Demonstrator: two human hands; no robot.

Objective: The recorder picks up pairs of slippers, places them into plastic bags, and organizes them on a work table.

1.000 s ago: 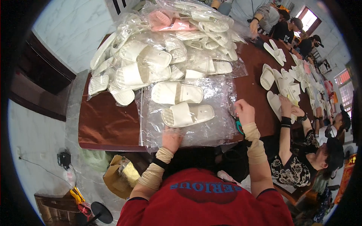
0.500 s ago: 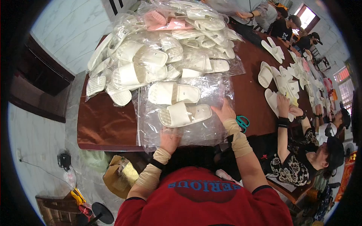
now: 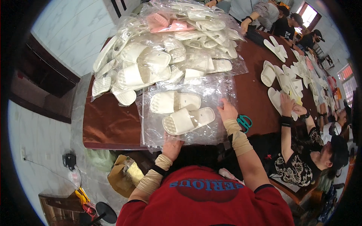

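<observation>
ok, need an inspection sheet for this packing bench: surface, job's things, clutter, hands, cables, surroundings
Surface: brown table, mostly covered.
Job's things: two white slippers lying on clear plastic bags at the near edge.
Clutter: heap of bagged slippers behind, a pink pair among them; green scissors; loose slippers to the right.
Hands: left hand at the near edge of the bags; right hand flat on the plastic; both open.
Cables: thin cord on the floor, left.
Surroundings: pale tiled floor; a co-worker seated to the right, more people farther along.
</observation>
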